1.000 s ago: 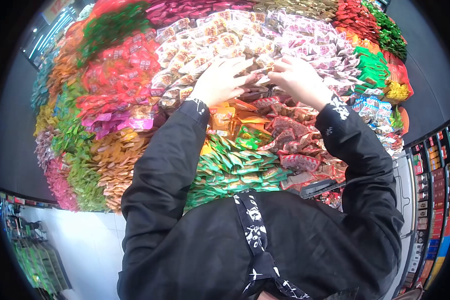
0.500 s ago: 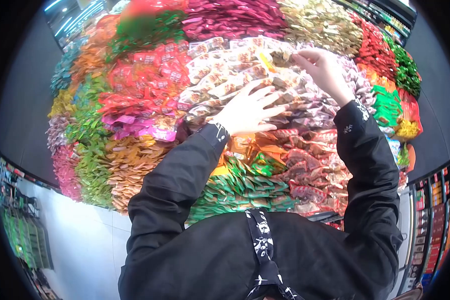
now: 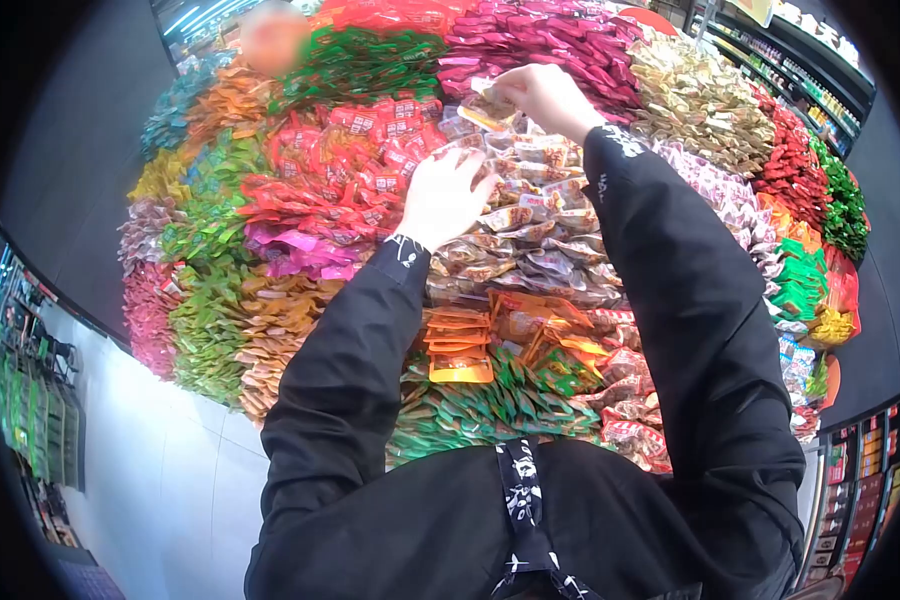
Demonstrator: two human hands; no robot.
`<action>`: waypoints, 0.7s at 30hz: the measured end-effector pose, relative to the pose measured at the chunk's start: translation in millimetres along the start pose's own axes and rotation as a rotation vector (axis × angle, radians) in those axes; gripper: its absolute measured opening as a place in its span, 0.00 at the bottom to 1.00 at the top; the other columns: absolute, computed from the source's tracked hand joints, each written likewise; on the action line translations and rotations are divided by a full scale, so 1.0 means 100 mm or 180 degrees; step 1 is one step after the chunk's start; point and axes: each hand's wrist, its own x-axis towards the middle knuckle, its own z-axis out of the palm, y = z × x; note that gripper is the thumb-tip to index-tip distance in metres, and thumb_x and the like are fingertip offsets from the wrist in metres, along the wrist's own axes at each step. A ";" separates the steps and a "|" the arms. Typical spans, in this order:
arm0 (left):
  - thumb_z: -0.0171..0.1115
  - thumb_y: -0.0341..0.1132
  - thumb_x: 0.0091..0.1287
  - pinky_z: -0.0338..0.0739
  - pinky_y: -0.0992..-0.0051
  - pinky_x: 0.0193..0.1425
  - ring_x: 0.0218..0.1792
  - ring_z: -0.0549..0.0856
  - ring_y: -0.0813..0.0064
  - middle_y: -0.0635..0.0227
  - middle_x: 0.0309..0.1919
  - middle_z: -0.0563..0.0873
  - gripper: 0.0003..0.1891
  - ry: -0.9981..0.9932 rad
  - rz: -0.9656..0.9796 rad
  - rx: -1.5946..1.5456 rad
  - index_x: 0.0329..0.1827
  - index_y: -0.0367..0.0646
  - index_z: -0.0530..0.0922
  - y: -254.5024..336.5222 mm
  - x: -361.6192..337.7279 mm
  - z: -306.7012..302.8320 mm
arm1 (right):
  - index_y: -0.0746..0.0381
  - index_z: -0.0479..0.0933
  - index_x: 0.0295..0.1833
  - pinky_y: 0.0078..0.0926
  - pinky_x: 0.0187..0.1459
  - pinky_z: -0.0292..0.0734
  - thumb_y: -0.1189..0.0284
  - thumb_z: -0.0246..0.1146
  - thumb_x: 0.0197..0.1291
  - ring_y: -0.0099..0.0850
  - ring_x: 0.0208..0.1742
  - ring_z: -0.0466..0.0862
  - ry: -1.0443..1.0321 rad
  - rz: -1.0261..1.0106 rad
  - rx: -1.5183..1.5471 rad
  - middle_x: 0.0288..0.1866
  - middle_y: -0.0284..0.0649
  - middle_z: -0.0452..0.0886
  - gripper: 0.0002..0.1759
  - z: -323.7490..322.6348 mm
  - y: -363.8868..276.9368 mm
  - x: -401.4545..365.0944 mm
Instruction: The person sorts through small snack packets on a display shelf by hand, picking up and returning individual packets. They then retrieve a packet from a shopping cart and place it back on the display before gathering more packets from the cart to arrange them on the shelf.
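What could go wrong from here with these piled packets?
The right hand pinches a pale packet right beside the magenta packets, so it might slip in among them.
The left hand, fingers spread, is where red packets meet pale ones, and could push the two kinds together.
The orange packets overlap the dark green packets and might slide down if bumped.

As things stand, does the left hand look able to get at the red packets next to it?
Probably yes: the left hand looks open beside the red packets, and nothing visible blocks the way.
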 end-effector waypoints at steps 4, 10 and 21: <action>0.57 0.43 0.64 0.71 0.64 0.55 0.50 0.78 0.58 0.54 0.47 0.81 0.19 -0.0200 -0.0225 0.0065 0.53 0.40 0.76 0.06 -0.05 -0.02 | 0.58 0.83 0.41 0.34 0.42 0.76 0.68 0.58 0.56 0.41 0.37 0.83 -0.0218 -0.0003 0.0074 0.34 0.46 0.83 0.11 0.12 -0.09 0.07; 0.56 0.41 0.64 0.71 0.65 0.53 0.45 0.80 0.60 0.56 0.45 0.82 0.18 -0.0148 -0.0110 0.0164 0.52 0.40 0.76 0.11 -0.09 -0.06 | 0.58 0.83 0.41 0.33 0.42 0.78 0.68 0.59 0.56 0.41 0.36 0.84 -0.0075 -0.0106 0.0176 0.33 0.45 0.83 0.11 0.08 -0.17 0.10; 0.60 0.42 0.59 0.73 0.65 0.44 0.38 0.80 0.62 0.59 0.37 0.81 0.18 -0.0156 -0.0265 0.0062 0.48 0.41 0.78 0.15 -0.09 -0.08 | 0.57 0.83 0.37 0.35 0.40 0.77 0.69 0.61 0.51 0.42 0.34 0.84 -0.1089 -0.0280 -0.0021 0.31 0.46 0.83 0.09 0.36 -0.08 -0.06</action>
